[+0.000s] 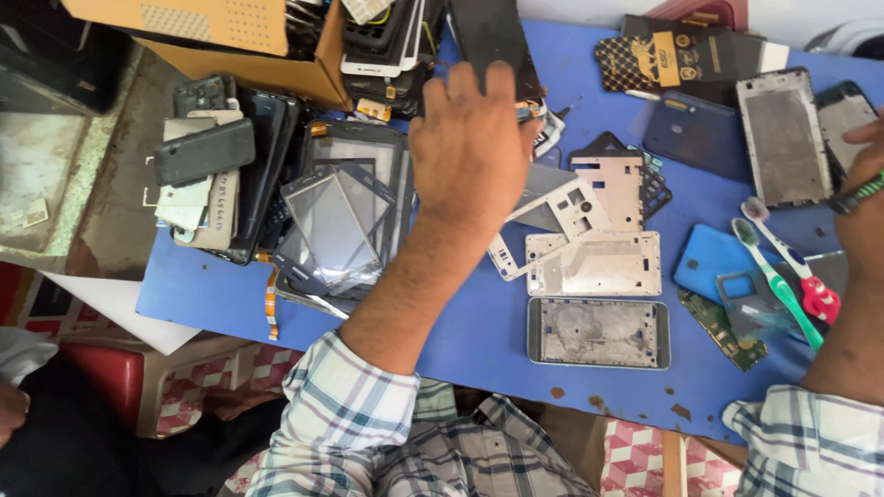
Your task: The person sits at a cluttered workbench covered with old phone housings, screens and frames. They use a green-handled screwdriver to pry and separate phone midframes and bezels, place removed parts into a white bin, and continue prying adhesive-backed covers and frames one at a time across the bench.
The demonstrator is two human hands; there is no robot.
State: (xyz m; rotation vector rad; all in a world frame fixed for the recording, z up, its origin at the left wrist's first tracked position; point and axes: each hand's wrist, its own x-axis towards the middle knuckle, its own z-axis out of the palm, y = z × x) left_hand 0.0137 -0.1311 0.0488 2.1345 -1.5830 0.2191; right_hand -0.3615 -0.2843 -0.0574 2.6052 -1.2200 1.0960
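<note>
Here, left hand (467,147) fingers spread open above two toothbrushes (783,267), one cardboard box (244,41); right hand's (866,207) fingers unclear.

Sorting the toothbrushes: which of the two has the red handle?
The white-necked toothbrush, lying farther right; the other toothbrush is green throughout.

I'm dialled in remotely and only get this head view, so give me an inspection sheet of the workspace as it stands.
Surface: blue table, chipped at the near edge.
Job's things: dark phone panel at the left hand's fingertips; metal phone frames in front of it.
Clutter: stacked screens, phone backs, cardboard box, toothbrushes, circuit board.
Grippers: left hand reaching over the pile; right hand at the frame edge, grip unclear.
Cables: orange flex ribbon at the table edge.
Surroundings: red stool, patterned floor.
</note>
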